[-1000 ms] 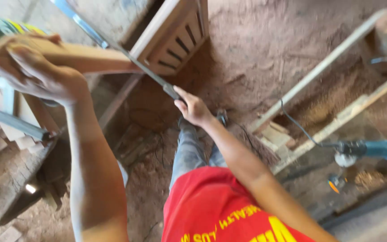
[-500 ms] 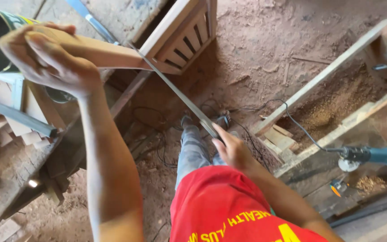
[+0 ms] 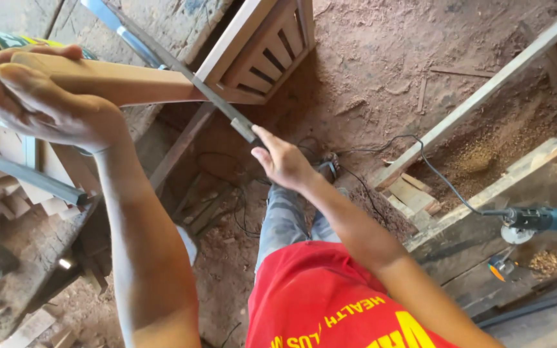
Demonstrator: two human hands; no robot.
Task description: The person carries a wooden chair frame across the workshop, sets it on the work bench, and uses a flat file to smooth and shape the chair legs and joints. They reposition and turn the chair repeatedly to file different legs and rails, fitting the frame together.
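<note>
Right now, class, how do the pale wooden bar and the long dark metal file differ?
The pale wooden bar is thick, light tan, gripped by the left hand. The long dark metal file is thin, grey, crossing the bar slantwise, its near end held by the right hand. Both are long, straight and touch each other.

Reddish dirt floor (image 3: 381, 71) is spreading across the far middle of the scene, dusted with sawdust and lying in warm daylight. A slatted wooden frame (image 3: 265, 55) is leaning at the far centre, long pale planks (image 3: 485, 96) are running diagonally on the right beside a sawdust heap (image 3: 485, 158), and short wood offcuts (image 3: 410, 193) are lying near their lower end. A blue power tool (image 3: 549, 220) is resting on the near right with its black cable (image 3: 433, 174) trailing over the floor, while a cluttered workbench (image 3: 14, 251) is standing on the near left.
</note>
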